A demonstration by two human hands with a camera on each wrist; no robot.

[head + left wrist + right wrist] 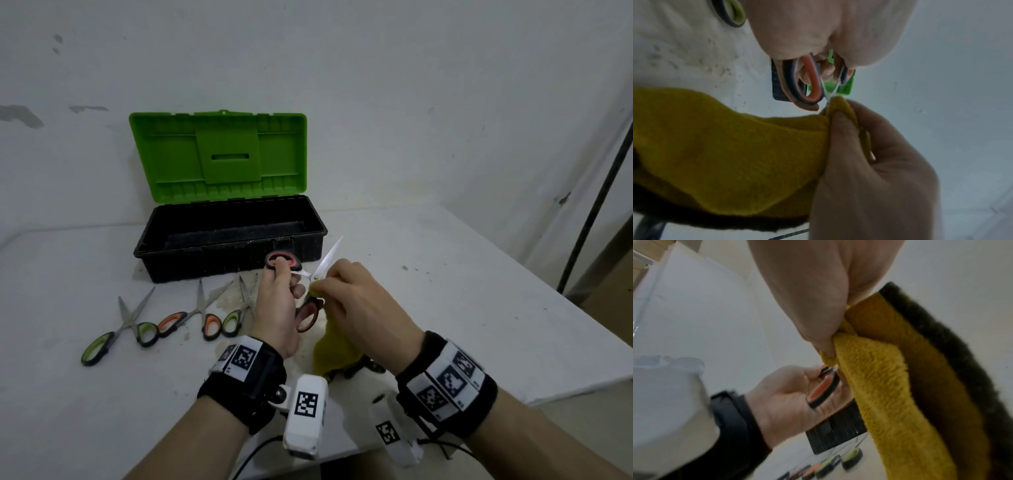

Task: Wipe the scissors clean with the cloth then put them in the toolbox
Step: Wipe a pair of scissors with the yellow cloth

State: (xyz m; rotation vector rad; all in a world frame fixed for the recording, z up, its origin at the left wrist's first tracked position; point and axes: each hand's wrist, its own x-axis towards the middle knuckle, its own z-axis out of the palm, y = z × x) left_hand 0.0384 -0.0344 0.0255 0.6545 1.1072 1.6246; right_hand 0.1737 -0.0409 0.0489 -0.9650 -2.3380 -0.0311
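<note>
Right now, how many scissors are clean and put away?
None done: the toolbox looks empty. In hand: the left hand holds the red scissors open while the right hand rubs the cloth near the pivot. Left: three pairs lie on the table, unwiped.

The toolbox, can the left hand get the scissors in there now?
Probably yes. The toolbox is open just behind the left hand, nothing between. But the right hand pinches the cloth on the scissors.
</note>
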